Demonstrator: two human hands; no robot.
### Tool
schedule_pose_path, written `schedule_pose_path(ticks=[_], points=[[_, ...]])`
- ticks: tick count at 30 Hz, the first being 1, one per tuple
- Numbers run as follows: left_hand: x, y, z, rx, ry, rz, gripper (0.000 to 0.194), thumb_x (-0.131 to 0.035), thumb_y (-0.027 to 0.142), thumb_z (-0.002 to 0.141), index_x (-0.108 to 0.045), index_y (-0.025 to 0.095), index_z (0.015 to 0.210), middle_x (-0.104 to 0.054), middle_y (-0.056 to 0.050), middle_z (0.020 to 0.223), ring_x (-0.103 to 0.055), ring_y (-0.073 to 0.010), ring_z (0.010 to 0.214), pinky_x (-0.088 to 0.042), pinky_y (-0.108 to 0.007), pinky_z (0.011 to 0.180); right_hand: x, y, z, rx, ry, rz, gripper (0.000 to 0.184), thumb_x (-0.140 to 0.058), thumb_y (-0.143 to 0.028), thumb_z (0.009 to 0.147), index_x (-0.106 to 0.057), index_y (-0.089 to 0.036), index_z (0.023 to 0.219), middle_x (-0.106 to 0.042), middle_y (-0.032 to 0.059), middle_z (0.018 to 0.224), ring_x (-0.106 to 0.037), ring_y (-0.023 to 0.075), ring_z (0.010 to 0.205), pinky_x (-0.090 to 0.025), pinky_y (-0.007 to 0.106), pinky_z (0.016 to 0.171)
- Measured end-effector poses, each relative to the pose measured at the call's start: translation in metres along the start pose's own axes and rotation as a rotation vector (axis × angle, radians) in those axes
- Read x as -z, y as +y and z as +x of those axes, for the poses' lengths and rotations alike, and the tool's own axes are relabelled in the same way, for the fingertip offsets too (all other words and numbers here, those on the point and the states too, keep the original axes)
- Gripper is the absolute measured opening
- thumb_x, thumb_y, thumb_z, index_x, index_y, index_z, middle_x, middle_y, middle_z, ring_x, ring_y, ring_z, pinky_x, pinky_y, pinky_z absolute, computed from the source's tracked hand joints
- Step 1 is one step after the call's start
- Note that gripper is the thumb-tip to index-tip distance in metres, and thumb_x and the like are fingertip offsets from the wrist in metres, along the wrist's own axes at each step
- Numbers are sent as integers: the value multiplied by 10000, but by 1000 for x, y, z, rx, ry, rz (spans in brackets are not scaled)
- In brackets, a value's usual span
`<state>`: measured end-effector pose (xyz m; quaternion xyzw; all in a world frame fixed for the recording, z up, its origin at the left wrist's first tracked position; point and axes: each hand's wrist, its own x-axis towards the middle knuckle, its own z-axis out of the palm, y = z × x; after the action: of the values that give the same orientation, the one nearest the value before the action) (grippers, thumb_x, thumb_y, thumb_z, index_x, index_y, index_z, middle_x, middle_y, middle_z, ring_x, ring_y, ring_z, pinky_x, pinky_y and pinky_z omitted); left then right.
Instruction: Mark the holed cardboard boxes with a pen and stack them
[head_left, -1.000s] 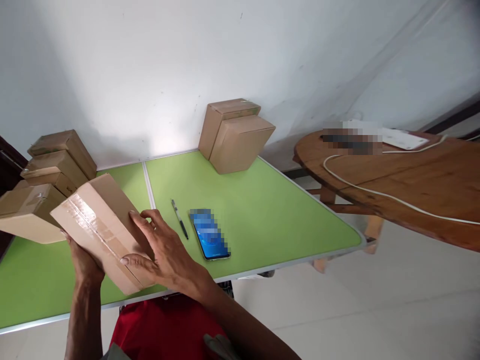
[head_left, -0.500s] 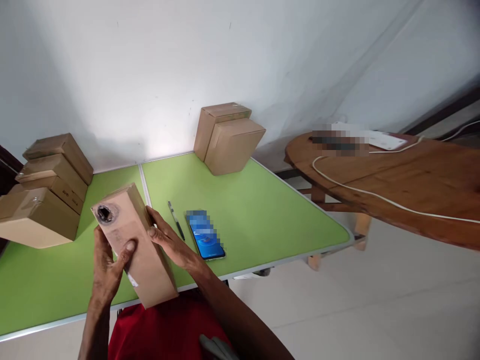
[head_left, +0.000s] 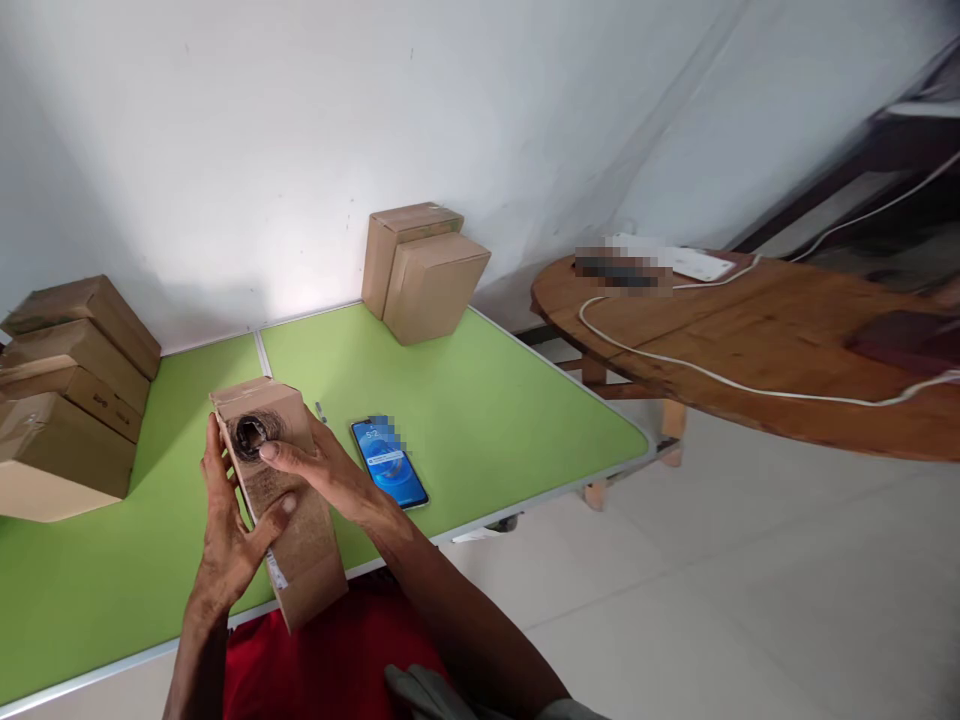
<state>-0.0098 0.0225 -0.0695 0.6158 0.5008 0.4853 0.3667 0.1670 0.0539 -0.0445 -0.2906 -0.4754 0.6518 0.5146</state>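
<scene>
A long cardboard box [head_left: 300, 540] is held between both my hands over the front edge of the green table [head_left: 495, 420]. Near its far end is a round hole [head_left: 253, 434] with a dark, scorched-looking rim. My left hand [head_left: 229, 540] is closed round the box's left side, thumb on the upper face. From the right, my right hand [head_left: 330, 470] grips it, with the thumb at the hole's edge and the other fingers hidden behind the box. Right of the box lies a phone [head_left: 390, 465] with a lit blue screen. The tip of a pen [head_left: 320, 410] shows beside my right hand.
Several cardboard boxes [head_left: 67, 450] stand at the table's left. Two more boxes [head_left: 435, 285] lean together at the back by the wall. To the right is a brown wooden table [head_left: 712, 340] with a white cable [head_left: 675, 362] and a blurred-out dark object.
The box has turned in my hands, so its holed face now shows more fully. My right thumb has moved to the hole's rim. The view has shifted a little to the right.
</scene>
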Motion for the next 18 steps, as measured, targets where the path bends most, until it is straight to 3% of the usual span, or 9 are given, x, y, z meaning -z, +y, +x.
schedule_pose_path(ticks=[4, 9, 12, 15, 18], points=[[0, 7, 4, -43, -28, -47, 1127, -834, 674, 894, -276, 342, 1815, -343, -146, 1851, -351, -407, 1720, -444, -542, 1331, 2, -2, -2, 25, 34, -13, 725, -905, -594, 889, -664, -254, 1482, -771, 92, 1465, -713, 332, 1402, -538, 511, 1258], [2, 21, 17, -68, 94, -59, 953, -773, 741, 924, -474, 253, 1686, -607, -171, 1633, -611, -378, 1501, -560, -472, 1182, 1, -1, -8, 30, 67, -115, 921, -981, -608, 786, -609, -212, 1530, -717, 142, 1529, -643, 363, 1472, -516, 521, 1255], [0, 28, 20, -85, 119, -33, 939, -769, 730, 930, -485, 272, 1699, -597, -141, 1665, -593, -353, 1522, -500, -447, 1241, -1, -6, -10, 33, 63, -127, 902, -977, -599, 790, -608, -212, 1517, -711, 146, 1522, -644, 364, 1470, -520, 525, 1250], [-2, 30, 17, -119, 139, -23, 928, -741, 728, 947, -474, 306, 1730, -501, -108, 1775, -477, -355, 1634, -365, -457, 1351, -2, -13, -10, 39, 78, -119, 881, -983, -570, 795, -619, -220, 1517, -709, 138, 1524, -657, 359, 1463, -522, 545, 1261], [-1, 25, 14, -110, 134, -30, 927, -767, 699, 933, -477, 330, 1733, -480, -88, 1791, -421, -367, 1672, -296, -469, 1395, -2, -19, -11, 40, 67, -81, 805, -1001, -546, 787, -675, -239, 1456, -750, 111, 1446, -711, 357, 1386, -591, 527, 1186]])
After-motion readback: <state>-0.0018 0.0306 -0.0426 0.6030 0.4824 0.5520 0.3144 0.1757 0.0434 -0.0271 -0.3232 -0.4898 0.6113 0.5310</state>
